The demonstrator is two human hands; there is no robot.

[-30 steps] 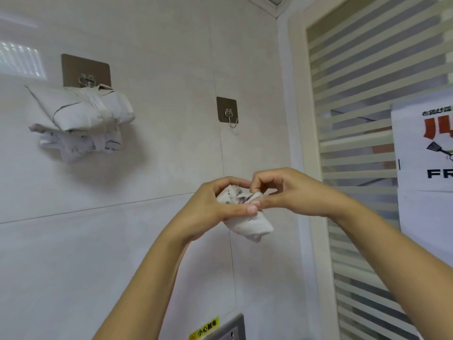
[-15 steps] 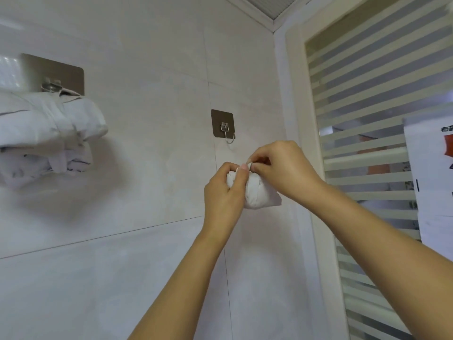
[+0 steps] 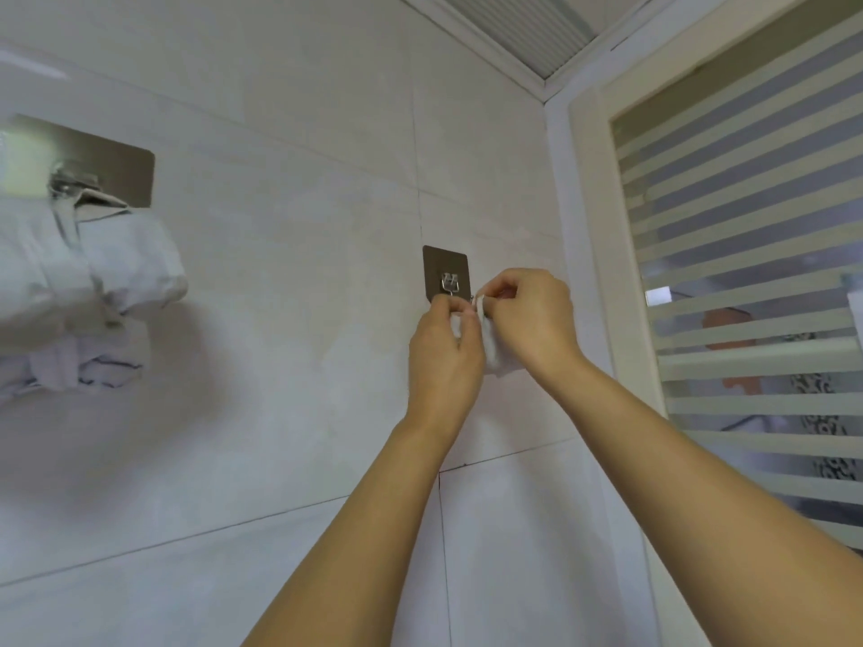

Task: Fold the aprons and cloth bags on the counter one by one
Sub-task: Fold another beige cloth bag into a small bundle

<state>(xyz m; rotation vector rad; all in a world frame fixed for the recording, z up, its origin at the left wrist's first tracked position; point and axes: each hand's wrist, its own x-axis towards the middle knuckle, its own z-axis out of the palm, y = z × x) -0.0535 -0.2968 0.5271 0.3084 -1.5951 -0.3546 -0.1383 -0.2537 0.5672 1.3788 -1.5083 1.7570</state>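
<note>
Fingers of the right hand pinch the top edge of a small folded white cloth bundle, and the left hand curls around its other side, so most of the bundle is hidden between the two hands. Both hands hold it up against the tiled wall, just below and touching the small metal hook on its adhesive plate. Whether a loop is on the hook cannot be told. Well apart to the left, a larger bundle of folded white cloth hangs from a second hook plate. A striped frosted glass door stands on the right.
</note>
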